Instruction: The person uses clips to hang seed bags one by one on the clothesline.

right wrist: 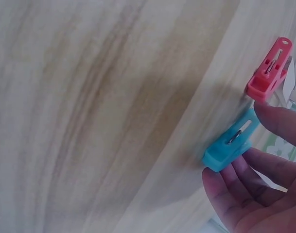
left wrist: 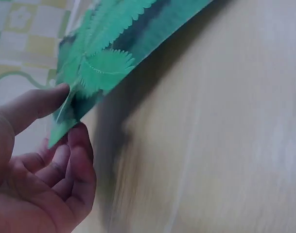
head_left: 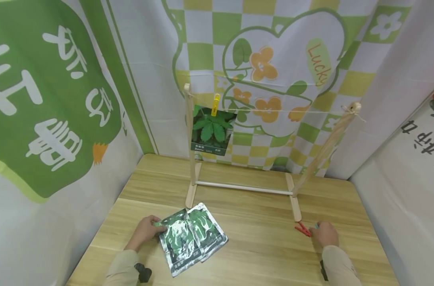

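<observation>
The left hand (head_left: 145, 232) pinches, between thumb and fingers, a corner of a glossy green leaf-printed card (head_left: 179, 242) that overlaps a second glossy green card (head_left: 207, 228) on the wood-grain tabletop (head_left: 259, 246). The right hand (head_left: 326, 234) pinches a light-blue plastic clip (right wrist: 230, 141) just beside a red plastic clip (head_left: 303, 229), near a pale wooden rack (head_left: 323, 153). Beyond, a yellow plastic clip (head_left: 215, 104) holds a dark-green leaf-picture card (head_left: 212, 135) on the rack's thin string (head_left: 288, 111).

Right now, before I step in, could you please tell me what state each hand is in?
Left hand: closed, pinching a corner of a leaf-print card.
Right hand: closed, holding the blue clip between thumb and fingers.
</observation>
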Demonstrator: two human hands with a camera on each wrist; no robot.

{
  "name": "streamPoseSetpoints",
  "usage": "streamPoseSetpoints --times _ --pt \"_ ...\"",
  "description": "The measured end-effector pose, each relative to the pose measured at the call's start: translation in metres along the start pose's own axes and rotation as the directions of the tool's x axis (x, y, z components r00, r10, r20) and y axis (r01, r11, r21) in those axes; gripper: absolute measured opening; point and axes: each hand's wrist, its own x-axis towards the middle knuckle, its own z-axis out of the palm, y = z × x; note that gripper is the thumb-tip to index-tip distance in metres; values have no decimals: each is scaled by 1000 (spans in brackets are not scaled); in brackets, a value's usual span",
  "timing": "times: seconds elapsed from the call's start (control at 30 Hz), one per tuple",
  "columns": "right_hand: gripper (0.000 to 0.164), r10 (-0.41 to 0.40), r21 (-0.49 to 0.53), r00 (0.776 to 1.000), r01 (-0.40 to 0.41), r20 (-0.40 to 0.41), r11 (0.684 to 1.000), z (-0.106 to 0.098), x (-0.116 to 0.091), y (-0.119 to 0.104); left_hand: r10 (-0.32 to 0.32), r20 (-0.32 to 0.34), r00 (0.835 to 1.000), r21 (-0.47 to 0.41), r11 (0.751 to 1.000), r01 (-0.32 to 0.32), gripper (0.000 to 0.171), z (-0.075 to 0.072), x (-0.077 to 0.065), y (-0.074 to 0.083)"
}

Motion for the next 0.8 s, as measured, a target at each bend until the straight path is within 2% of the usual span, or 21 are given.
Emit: streamPoseSetpoints --times 0.07,0.17,0.27,0.4,0.53,0.67,0.8 --pt "47 -4 3 1000 4 -4 1000 0 1 -1 -49 20 999 -102 993 50 39 1 0 -1" --pt "50 -6 2 1000 6 -6 1000 1 3 -2 -117 44 992 -219 968 124 36 3 -1 -1" --pt "51 -9 0 1000 9 -6 1000 2 6 -1 -162 58 985 -272 947 172 39 4 -2 1" --pt "50 -7 -3 1000 7 -6 1000 3 8 -1 -187 75 979 -316 927 201 46 4 -3 2" --pt "45 -8 -9 1000 7 -23 1000 3 9 -2 -186 62 981 -346 918 195 46 5 -4 3" --pt "32 -5 -15 999 5 -44 1000 3 9 0 -164 42 986 -363 917 168 48 6 -3 1" --pt "26 -1 -14 999 1 -45 1000 3 8 1 -145 35 989 -393 908 147 50 6 -3 3"
